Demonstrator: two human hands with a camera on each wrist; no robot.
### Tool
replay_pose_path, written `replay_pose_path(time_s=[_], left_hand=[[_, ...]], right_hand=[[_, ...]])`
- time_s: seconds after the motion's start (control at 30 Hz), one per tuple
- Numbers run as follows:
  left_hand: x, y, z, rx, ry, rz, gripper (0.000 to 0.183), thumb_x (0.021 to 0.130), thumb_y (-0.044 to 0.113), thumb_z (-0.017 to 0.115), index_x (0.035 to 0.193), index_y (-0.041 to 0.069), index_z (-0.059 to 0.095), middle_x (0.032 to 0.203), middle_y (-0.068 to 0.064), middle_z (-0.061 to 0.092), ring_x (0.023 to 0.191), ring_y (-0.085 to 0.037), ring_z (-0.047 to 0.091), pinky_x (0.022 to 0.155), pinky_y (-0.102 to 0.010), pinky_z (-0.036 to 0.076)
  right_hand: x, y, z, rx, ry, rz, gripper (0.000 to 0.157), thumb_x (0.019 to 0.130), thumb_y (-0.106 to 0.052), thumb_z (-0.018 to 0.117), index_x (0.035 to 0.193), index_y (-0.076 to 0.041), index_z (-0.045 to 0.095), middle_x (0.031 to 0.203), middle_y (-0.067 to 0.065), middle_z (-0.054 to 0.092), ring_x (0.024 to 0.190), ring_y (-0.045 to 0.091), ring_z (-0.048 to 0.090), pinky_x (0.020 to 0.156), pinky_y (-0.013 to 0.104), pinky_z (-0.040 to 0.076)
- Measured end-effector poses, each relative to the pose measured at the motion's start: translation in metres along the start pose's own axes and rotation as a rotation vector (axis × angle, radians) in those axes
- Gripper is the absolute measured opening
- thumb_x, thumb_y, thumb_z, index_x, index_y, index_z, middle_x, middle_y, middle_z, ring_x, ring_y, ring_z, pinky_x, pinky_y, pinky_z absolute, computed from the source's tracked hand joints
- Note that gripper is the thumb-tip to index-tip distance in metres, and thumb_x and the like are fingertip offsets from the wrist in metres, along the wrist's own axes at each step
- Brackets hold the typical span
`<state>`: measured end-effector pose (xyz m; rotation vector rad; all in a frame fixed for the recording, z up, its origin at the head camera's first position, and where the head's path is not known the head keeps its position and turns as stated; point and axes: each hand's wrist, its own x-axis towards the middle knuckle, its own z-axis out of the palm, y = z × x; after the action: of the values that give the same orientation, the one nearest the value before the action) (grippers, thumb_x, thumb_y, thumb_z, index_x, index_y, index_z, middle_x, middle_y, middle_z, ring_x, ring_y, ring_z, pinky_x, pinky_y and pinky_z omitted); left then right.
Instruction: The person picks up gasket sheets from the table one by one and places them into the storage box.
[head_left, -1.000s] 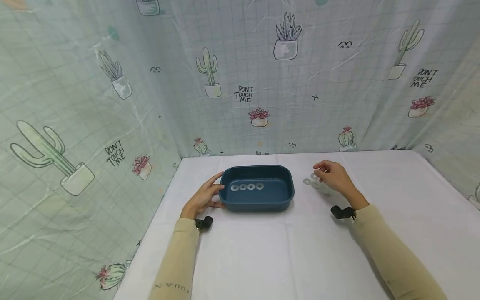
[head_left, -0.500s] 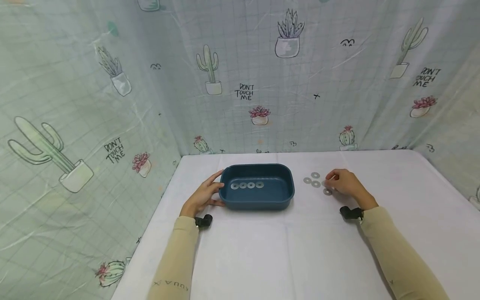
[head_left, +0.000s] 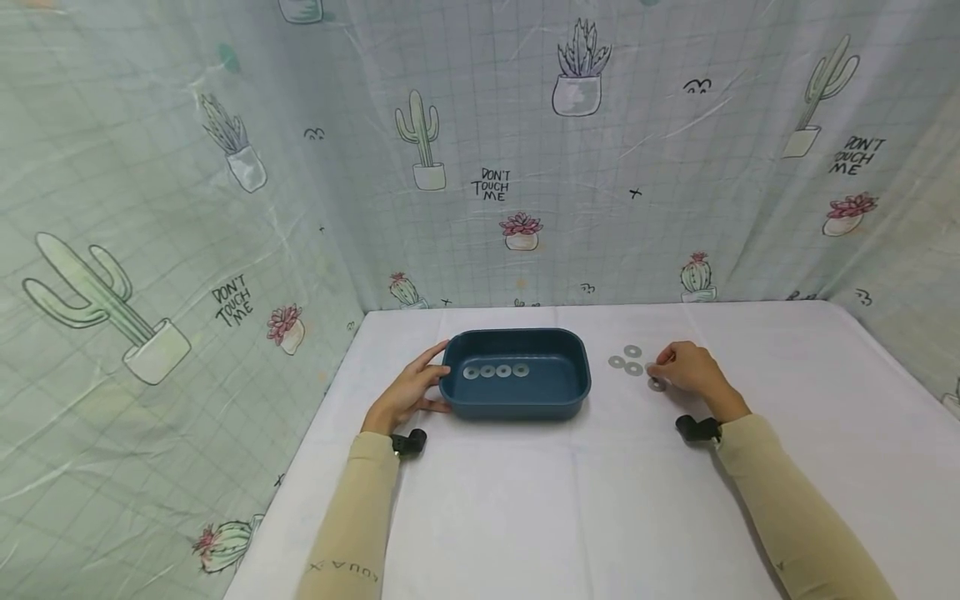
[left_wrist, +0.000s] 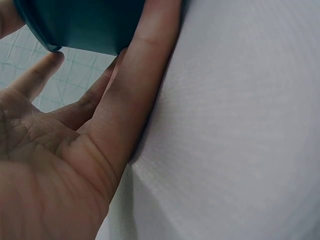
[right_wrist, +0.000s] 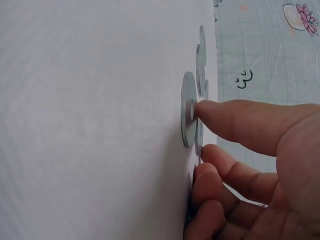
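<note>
A dark blue rectangular container (head_left: 517,408) stands on the white table, with several flat grey washers (head_left: 504,372) in a row on its floor. My left hand (head_left: 405,395) grips its left end, fingers spread over the rim and along the side; in the left wrist view the fingers lie against the container wall (left_wrist: 90,25). Right of the container, my right hand (head_left: 692,372) has thumb and forefinger at the edges of a washer (head_left: 650,367), which they partly hide. One washer (right_wrist: 188,112) lies nearest the right wrist camera, just in front of the thumb.
To the left of my right hand lie further loose washers (head_left: 632,352), close together on the cloth. The white tablecloth (head_left: 510,508) ends at a cactus-printed curtain (head_left: 465,267) behind and on the left.
My right hand has moved right and toward me, from the farther washers to those at the right of the group. The left hand and container stay put.
</note>
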<state>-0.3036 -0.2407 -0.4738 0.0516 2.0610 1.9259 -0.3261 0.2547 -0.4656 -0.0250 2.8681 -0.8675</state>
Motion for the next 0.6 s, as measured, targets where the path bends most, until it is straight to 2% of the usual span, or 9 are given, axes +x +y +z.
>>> replay_pose_path(time_s=[0.4, 0.6], left_hand=[[0.0, 0.001, 0.001, 0.008, 0.005, 0.001, 0.06, 0.104, 0.02, 0.054, 0.157, 0.04, 0.037, 0.147, -0.023, 0.049, 0.135, -0.038, 0.055, 0.081, -0.056, 0.063], [-0.001, 0.0, 0.002, 0.011, 0.013, -0.002, 0.059, 0.104, 0.02, 0.054, 0.157, 0.041, 0.037, 0.146, -0.023, 0.049, 0.134, -0.038, 0.055, 0.081, -0.055, 0.063]], right_hand=[[0.003, -0.007, 0.0, -0.013, -0.031, 0.079, 0.032, 0.094, -0.025, 0.067, 0.103, 0.005, 0.065, 0.091, 0.014, 0.065, 0.08, 0.025, 0.056, 0.065, 0.031, 0.045], [0.006, -0.014, -0.005, -0.064, -0.089, 0.097, 0.033, 0.093, -0.023, 0.066, 0.105, 0.007, 0.063, 0.094, 0.017, 0.064, 0.082, 0.027, 0.056, 0.069, 0.034, 0.048]])
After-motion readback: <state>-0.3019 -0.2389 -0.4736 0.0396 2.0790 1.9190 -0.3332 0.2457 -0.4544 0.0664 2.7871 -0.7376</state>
